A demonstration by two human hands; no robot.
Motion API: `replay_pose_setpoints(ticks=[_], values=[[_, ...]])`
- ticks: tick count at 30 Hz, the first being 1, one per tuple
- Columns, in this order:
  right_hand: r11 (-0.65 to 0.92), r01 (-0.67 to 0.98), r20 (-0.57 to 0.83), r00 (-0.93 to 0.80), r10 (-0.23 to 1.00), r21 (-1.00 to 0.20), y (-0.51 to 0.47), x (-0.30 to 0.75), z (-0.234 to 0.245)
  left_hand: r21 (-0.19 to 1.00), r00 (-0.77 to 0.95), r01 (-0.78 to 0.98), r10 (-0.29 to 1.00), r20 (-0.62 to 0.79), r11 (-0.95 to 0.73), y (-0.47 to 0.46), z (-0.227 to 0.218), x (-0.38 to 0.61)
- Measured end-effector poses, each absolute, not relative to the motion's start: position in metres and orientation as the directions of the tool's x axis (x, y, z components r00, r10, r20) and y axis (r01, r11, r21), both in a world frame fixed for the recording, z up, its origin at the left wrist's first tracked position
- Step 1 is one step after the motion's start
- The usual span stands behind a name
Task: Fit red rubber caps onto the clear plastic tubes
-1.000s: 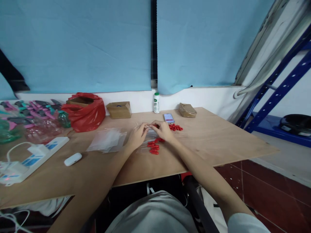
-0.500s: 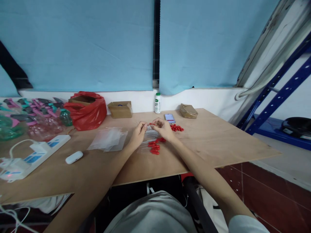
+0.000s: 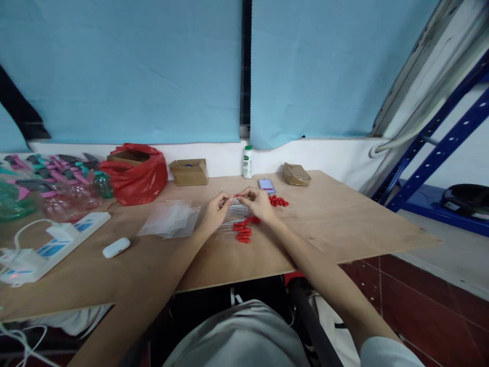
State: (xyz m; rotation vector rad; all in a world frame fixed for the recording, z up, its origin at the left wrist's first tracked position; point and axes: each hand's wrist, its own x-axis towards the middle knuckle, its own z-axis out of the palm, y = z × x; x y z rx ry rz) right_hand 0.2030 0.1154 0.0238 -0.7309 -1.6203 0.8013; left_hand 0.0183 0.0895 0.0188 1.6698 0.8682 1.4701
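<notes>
My left hand (image 3: 216,213) and my right hand (image 3: 259,203) meet above the table, fingertips pinched close together. A small red rubber bulb (image 3: 237,195) shows between them, pinched by my right hand. My left fingers close on what looks like a thin glass tube, mostly hidden by the hand. Beneath my hands lie several loose clear glass tubes (image 3: 238,213). Several glass droppers with red bulbs (image 3: 243,235) lie just nearer to me. To the right of my right hand is a pile of loose red rubber bulbs (image 3: 280,202).
Clear plastic bags (image 3: 170,219) lie left of my hands, near a white earbud case (image 3: 116,247) and a power strip (image 3: 57,250). Behind stand a red bag (image 3: 141,178), a cardboard box (image 3: 189,173), a white bottle (image 3: 248,164), a phone (image 3: 266,186) and a brown packet (image 3: 296,174).
My fingertips have drawn closer together around the red bulb, which shows less now. My left hand has shifted slightly to the right. The things on the table lie as before.
</notes>
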Motion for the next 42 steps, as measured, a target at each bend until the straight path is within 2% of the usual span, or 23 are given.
replay_pose_setpoints(ticks=[8,18,27,31,38,42], values=[[0.644,0.184,0.609,-0.216,0.763,-0.742,0.111,0.208,0.026,0.865,0.124,0.065,0.864,0.488,-0.497,0.090,0.018,0.016],[0.676,0.235,0.625,-0.260,0.736,-0.698,0.113,0.211,0.025,0.808,0.130,0.196,0.832,0.540,-0.555,0.100,0.011,0.011],[0.702,0.298,0.643,-0.284,0.712,-0.646,0.113,0.212,0.025,0.590,0.249,0.459,0.734,0.632,-0.664,0.102,0.011,0.006],[0.689,0.285,0.626,-0.288,0.725,-0.666,0.114,0.211,0.027,0.567,0.239,0.490,0.727,0.643,-0.662,0.105,0.010,0.003],[0.652,0.174,0.572,-0.350,0.741,-0.738,0.114,0.211,0.028,0.513,0.253,0.490,0.678,0.690,-0.705,0.106,0.014,0.001],[0.622,0.112,0.561,-0.332,0.759,-0.775,0.116,0.212,0.028,0.519,0.252,0.460,0.667,0.702,-0.720,0.105,0.017,0.000]])
